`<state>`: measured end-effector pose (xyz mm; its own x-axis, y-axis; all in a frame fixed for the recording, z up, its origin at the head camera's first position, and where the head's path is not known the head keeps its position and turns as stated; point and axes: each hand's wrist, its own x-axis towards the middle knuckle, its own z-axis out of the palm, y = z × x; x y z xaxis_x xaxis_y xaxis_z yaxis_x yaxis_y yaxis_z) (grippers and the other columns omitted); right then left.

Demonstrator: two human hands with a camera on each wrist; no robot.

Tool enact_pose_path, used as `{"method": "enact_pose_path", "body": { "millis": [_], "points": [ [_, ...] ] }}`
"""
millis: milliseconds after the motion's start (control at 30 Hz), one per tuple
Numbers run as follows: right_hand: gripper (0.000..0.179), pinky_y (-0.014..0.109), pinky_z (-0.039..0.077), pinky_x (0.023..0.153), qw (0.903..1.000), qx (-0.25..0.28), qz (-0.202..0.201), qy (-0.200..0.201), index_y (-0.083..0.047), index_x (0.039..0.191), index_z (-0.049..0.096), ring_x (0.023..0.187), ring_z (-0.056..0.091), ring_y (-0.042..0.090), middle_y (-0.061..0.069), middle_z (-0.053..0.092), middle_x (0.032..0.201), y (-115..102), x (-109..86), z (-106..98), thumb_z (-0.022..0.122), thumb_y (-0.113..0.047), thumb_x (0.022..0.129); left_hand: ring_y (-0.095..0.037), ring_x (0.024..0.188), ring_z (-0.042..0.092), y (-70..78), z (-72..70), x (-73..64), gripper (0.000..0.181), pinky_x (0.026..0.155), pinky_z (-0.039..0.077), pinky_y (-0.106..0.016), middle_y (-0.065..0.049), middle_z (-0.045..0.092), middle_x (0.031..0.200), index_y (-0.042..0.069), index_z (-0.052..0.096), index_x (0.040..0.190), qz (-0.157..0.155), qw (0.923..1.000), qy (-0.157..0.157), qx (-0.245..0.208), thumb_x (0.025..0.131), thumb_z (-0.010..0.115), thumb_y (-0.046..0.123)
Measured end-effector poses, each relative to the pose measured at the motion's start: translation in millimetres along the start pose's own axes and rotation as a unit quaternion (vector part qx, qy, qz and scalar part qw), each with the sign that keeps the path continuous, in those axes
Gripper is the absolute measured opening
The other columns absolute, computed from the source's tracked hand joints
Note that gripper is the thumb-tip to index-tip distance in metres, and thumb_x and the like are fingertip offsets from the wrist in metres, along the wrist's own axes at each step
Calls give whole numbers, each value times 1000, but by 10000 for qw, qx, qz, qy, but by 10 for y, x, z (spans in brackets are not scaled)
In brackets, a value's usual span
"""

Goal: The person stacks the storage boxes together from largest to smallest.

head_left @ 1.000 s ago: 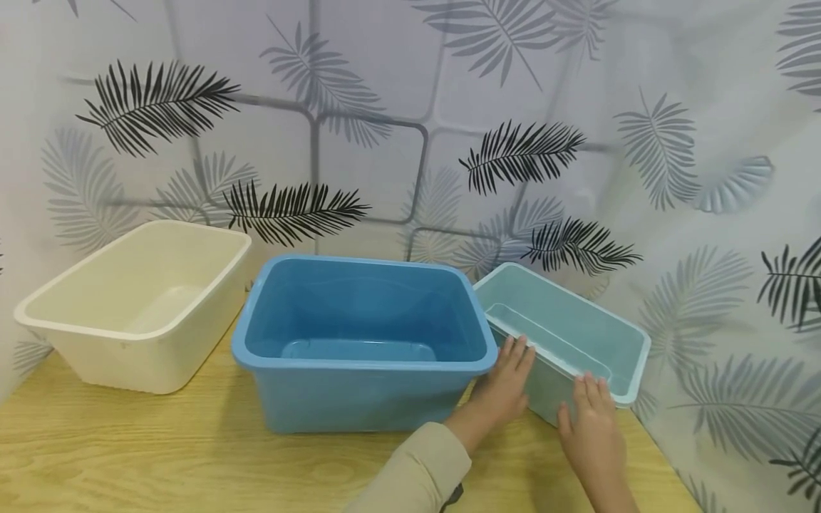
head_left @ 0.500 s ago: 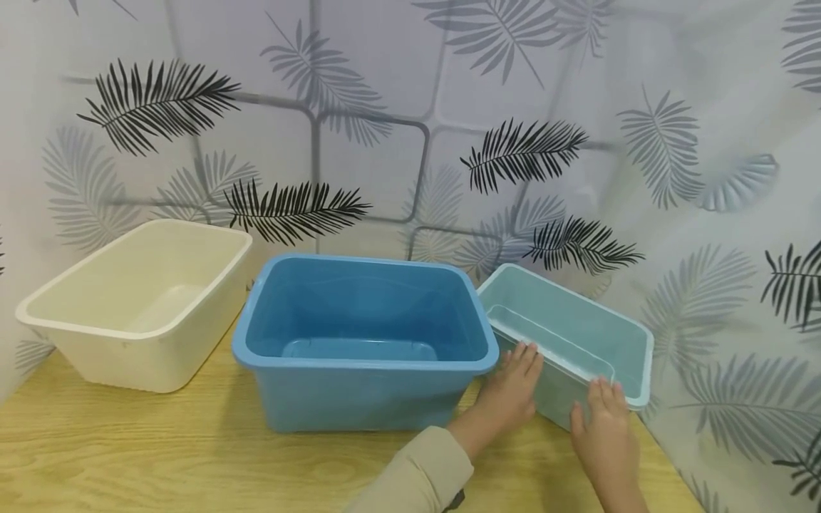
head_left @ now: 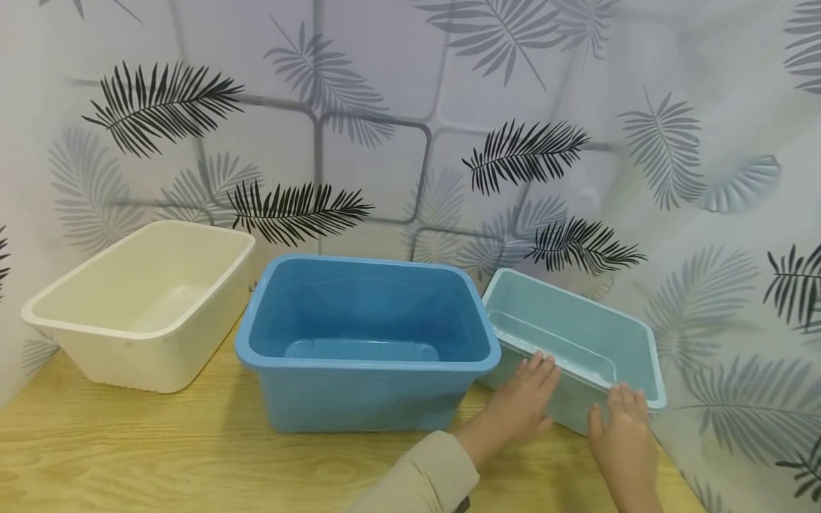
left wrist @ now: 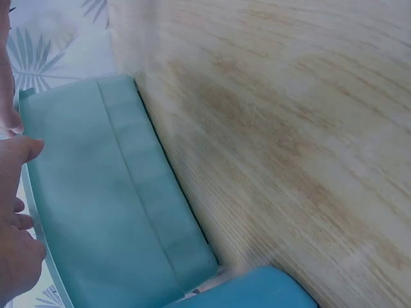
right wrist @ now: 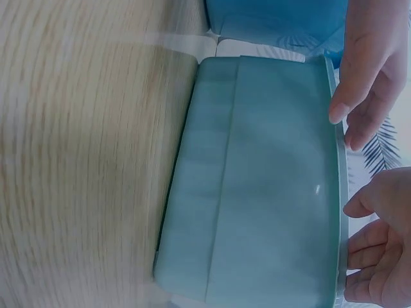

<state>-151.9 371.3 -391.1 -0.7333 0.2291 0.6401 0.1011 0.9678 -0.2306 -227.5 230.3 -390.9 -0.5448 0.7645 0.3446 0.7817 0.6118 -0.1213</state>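
A light teal plastic tub (head_left: pixel 571 324) stands upright on the table at the right, beside a larger blue tub (head_left: pixel 359 399). My left hand (head_left: pixel 519 406) touches its near rim around the middle, fingers extended up to the edge. Near the right corner, my right hand (head_left: pixel 625 442) rests its fingertips on the same rim, with the thumb lower by the outer wall. In the left wrist view, the tub's side wall (left wrist: pixel 96 192) shows with the left thumb at the rim. The right wrist view shows the right hand's fingertips (right wrist: pixel 366 250) along that edge.
A cream tub (head_left: pixel 160 356) stands at the left of the blue one. All the tubs sit on a wood-grain table (head_left: pixel 160 456). Behind and along the right side hangs a leaf-patterned curtain (head_left: pixel 385 85), close to the teal tub.
The teal tub has shifted right and turned, its near right corner swinging outward and its near rim lying more level in the head view. Both hands have moved right with it.
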Motion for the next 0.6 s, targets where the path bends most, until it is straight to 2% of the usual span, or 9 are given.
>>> {"method": "enact_pose_path", "body": {
  "millis": [133, 267, 333, 433, 500, 600],
  "points": [
    [42, 65, 34, 94, 9997, 42, 192, -140, 20, 115, 51, 117, 39, 59, 40, 46, 123, 47, -10, -19, 59, -4, 81, -22, 140, 28, -5, -18, -32, 68, 113, 28, -28, -7, 32, 150, 8, 33, 142, 111, 9999, 37, 64, 87, 60, 39],
    [43, 66, 34, 93, 9993, 13, 293, -210, 19, 117, 51, 119, 38, 58, 40, 45, 125, 50, -18, -27, 58, -6, 82, -23, 140, 29, -62, -24, -57, 60, 113, 29, -30, -8, 33, 149, 8, 35, 140, -177, 9996, 185, 129, 89, 58, 29],
    [42, 67, 34, 92, 9996, 43, 255, -111, 16, 117, 52, 119, 38, 58, 40, 45, 124, 36, -18, -19, 59, -5, 82, -24, 140, 28, -100, -15, -58, 57, 113, 29, -31, -9, 33, 149, 8, 35, 141, -372, 9985, 166, 372, 90, 55, 27],
    [41, 67, 35, 93, 9999, 66, 60, 136, 13, 117, 55, 116, 39, 59, 41, 47, 121, 30, -18, 11, 60, -3, 79, -23, 141, 25, -141, 4, -47, 55, 114, 25, -31, -9, 30, 150, 10, 32, 143, -573, 9956, -39, 742, 94, 48, 29],
    [42, 67, 34, 95, 9996, 96, -63, 268, 11, 116, 55, 114, 40, 60, 41, 48, 120, 43, -21, 36, 61, -1, 77, -23, 141, 24, -153, 15, -46, 57, 114, 23, -31, -8, 30, 150, 11, 30, 144, -554, 9925, -156, 1077, 94, 47, 34],
    [42, 67, 34, 94, 9993, 86, -147, 334, 11, 116, 55, 113, 40, 61, 42, 48, 119, 90, -26, 61, 62, 1, 76, -22, 140, 27, -148, 28, -50, 60, 113, 25, -30, -7, 31, 150, 12, 31, 144, -561, 9917, -116, 1151, 92, 50, 37]
  ]
}}
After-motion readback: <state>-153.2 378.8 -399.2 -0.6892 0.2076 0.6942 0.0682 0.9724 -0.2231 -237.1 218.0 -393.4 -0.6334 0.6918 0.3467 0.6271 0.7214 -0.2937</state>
